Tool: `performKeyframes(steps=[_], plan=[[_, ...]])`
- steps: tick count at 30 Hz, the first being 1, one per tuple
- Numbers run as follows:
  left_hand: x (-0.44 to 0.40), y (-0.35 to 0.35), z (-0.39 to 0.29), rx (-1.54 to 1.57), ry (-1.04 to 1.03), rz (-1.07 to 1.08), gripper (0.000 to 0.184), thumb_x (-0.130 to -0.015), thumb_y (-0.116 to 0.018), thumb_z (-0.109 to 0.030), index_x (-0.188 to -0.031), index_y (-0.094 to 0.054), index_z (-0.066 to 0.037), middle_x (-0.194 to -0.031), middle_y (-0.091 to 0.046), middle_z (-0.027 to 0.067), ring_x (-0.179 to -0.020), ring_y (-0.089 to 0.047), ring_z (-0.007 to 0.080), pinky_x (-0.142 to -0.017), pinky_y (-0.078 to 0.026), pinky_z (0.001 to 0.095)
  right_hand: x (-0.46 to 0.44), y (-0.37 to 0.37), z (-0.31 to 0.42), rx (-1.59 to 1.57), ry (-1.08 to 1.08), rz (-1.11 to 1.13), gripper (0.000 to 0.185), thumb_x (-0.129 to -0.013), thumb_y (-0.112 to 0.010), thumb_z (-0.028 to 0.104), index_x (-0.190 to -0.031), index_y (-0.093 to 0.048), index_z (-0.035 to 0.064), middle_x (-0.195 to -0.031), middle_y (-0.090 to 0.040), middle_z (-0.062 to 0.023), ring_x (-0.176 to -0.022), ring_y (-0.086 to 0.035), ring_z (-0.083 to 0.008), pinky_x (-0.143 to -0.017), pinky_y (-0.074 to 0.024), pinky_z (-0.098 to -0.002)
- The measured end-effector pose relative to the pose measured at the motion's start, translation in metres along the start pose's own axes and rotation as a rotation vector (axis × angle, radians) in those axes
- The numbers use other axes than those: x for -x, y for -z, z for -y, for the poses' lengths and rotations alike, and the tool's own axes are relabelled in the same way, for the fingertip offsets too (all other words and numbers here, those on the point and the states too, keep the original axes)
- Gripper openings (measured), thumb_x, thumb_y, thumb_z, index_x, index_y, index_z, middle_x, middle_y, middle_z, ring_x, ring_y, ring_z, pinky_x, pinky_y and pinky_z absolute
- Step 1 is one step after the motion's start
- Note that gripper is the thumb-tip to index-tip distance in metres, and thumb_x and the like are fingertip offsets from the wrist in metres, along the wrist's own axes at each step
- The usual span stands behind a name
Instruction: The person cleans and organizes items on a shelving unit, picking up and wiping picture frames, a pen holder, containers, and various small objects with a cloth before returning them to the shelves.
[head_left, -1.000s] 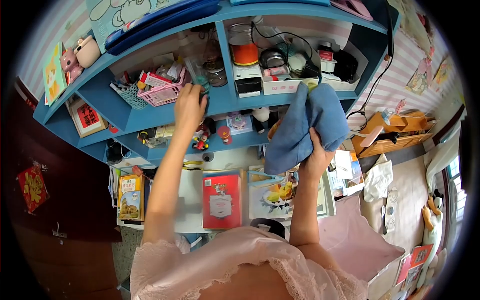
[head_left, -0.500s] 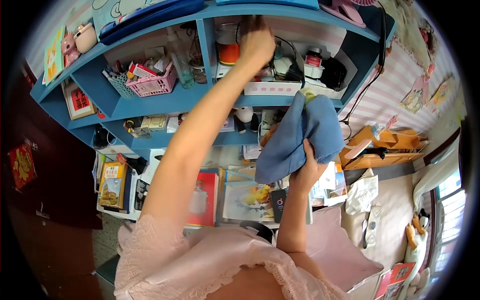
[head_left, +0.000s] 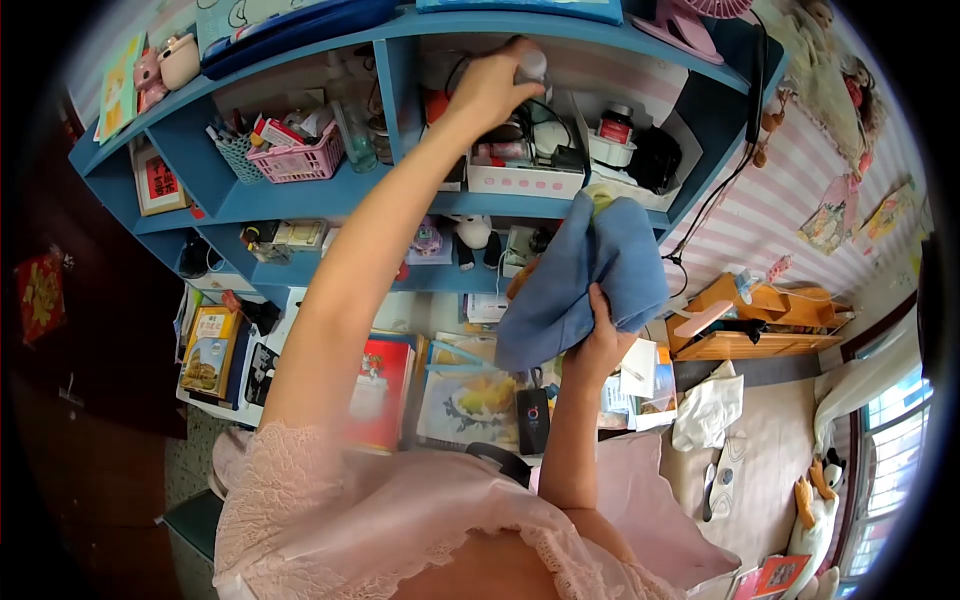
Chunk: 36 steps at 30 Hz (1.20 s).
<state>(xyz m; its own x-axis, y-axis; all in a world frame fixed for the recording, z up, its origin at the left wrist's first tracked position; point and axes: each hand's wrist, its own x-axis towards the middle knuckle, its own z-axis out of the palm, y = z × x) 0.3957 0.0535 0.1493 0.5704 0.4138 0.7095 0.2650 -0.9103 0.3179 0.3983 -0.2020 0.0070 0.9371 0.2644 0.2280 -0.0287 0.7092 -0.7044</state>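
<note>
Left hand: up at 12 o'clock, the left hand [head_left: 485,95] reaches into the right-hand upper compartment of the blue shelf [head_left: 300,197]; thumb and fingers look closed around a white-capped bottle [head_left: 533,68], though the far fingertips are hidden.
Right hand: just off centre towards 3 o'clock, the right hand [head_left: 606,345] grips a bunched blue cloth [head_left: 575,285], thumb on its near side, the other fingers mostly out of sight beneath it.
Bottle: above the white box [head_left: 525,180], its cap showing beyond the thumb; whether its base rests on anything cannot be told.
Step in hand: as I judge it, grasping the bottle one-handed while the cloth is held apart from it, clear of the left hand.
Next move: shifting the bottle would call for a firm grip and a path below the board overhead, past the black cable [head_left: 457,75] at the hand's 9 o'clock side.
Compartment: a red-labelled jar [head_left: 616,124] stands at 1 o'clock, well apart from the fingers.
Neighbour compartment: a pink basket [head_left: 300,160] at 10 o'clock.
Table: the white table [head_left: 405,310] carries a red book [head_left: 380,385] at 7 o'clock and a black case [head_left: 533,422] at 5 o'clock.
</note>
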Motion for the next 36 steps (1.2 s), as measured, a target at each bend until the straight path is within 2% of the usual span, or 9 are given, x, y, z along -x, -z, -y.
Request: performKeyframes(steps=[2,5,7,9,13,17,23,29,36], plan=[[0.016,0.008,-0.011,0.229,-0.155,-0.05,0.036,-0.076,-0.07,-0.013,-0.108,-0.054,-0.009,-0.101,-0.065,0.0124,-0.093,-0.063,0.0292,-0.076,-0.049,0.0332,0.001,-0.001,-0.001,0.023,-0.017,0.004,0.047,-0.076,-0.063,-0.002,-0.12,-0.046,-0.0075,-0.117,-0.053,-0.0169,-0.105,-0.054,-0.0275,-0.093,-0.0428,-0.0357],[0.035,0.017,-0.02,0.278,-0.296,-0.278,0.034,-0.076,-0.07,-0.011,-0.107,-0.055,-0.01,-0.106,-0.064,0.011,-0.095,-0.063,0.0252,-0.076,-0.049,0.0299,0.002,0.001,-0.005,0.057,-0.022,0.001,0.047,-0.076,-0.063,-0.002,-0.12,-0.046,-0.007,-0.116,-0.053,-0.0163,-0.105,-0.054,-0.0272,-0.093,-0.0426,-0.0357],[0.049,0.024,-0.027,0.324,-0.259,-0.268,0.036,-0.075,-0.071,-0.01,-0.107,-0.056,-0.008,-0.111,-0.063,0.009,-0.099,-0.063,0.0214,-0.078,-0.05,0.0274,0.003,0.003,-0.006,0.068,-0.014,-0.002,0.048,-0.076,-0.063,-0.002,-0.12,-0.045,-0.0068,-0.116,-0.053,-0.0161,-0.105,-0.054,-0.027,-0.093,-0.0426,-0.0355],[0.065,0.033,-0.034,0.323,-0.467,-0.383,0.038,-0.073,-0.073,-0.008,-0.106,-0.055,-0.006,-0.113,-0.063,0.0077,-0.104,-0.061,0.0195,-0.08,-0.051,0.0271,0.005,0.001,-0.009,0.103,-0.007,-0.004,0.048,-0.076,-0.063,-0.003,-0.12,-0.045,-0.0064,-0.116,-0.053,-0.0154,-0.105,-0.054,-0.0265,-0.093,-0.0428,-0.035],[0.118,0.066,-0.051,0.746,-0.277,-0.322,0.044,-0.074,-0.071,0.0,-0.111,-0.048,-0.003,-0.12,-0.056,0.0193,-0.112,-0.054,0.0241,-0.093,-0.046,0.034,0.01,-0.01,-0.009,0.12,-0.016,0.024,0.049,-0.075,-0.063,-0.003,-0.12,-0.045,-0.0073,-0.116,-0.052,-0.0161,-0.105,-0.054,-0.0259,-0.092,-0.0431,-0.0347],[0.163,0.104,-0.039,1.164,0.013,-0.454,0.046,-0.079,-0.068,-0.002,-0.118,-0.043,-0.002,-0.121,-0.053,0.0159,-0.108,-0.053,0.0193,-0.093,-0.043,0.0309,0.02,-0.029,-0.014,0.091,-0.039,0.019,0.047,-0.076,-0.063,-0.003,-0.118,-0.046,-0.0096,-0.114,-0.054,-0.0173,-0.101,-0.055,-0.0262,-0.091,-0.0445,-0.0348],[0.189,0.158,0.024,0.719,0.318,-0.709,0.035,-0.085,-0.063,-0.012,-0.114,-0.049,0.0,-0.109,-0.055,0.0062,-0.1,-0.051,0.0126,-0.088,-0.042,0.027,0.034,-0.056,-0.037,-0.019,-0.083,0.037,0.048,-0.077,-0.064,-0.003,-0.121,-0.045,-0.0074,-0.117,-0.052,-0.0172,-0.104,-0.054,-0.0282,-0.091,-0.0436,-0.0363],[0.155,0.151,0.103,0.356,0.197,-0.378,0.034,-0.083,-0.067,-0.017,-0.109,-0.055,0.0,-0.096,-0.061,0.0072,-0.086,-0.058,0.013,-0.074,-0.047,0.0255,0.05,-0.079,-0.052,-0.012,-0.11,0.06,0.052,-0.076,-0.065,-0.003,-0.122,-0.043,-0.0072,-0.118,-0.051,-0.0174,-0.106,-0.053,-0.0282,-0.093,-0.0425,-0.0359],[0.146,0.117,0.126,0.305,0.244,-0.333,0.043,-0.079,-0.069,-0.02,-0.116,-0.055,-0.001,-0.098,-0.062,0.0106,-0.086,-0.059,0.0204,-0.072,-0.048,0.0303,0.055,-0.078,-0.054,0.006,-0.093,0.004,0.055,-0.074,-0.066,-0.003,-0.123,-0.042,-0.0078,-0.119,-0.051,-0.0189,-0.107,-0.053,-0.0296,-0.094,-0.0427,-0.0371]])
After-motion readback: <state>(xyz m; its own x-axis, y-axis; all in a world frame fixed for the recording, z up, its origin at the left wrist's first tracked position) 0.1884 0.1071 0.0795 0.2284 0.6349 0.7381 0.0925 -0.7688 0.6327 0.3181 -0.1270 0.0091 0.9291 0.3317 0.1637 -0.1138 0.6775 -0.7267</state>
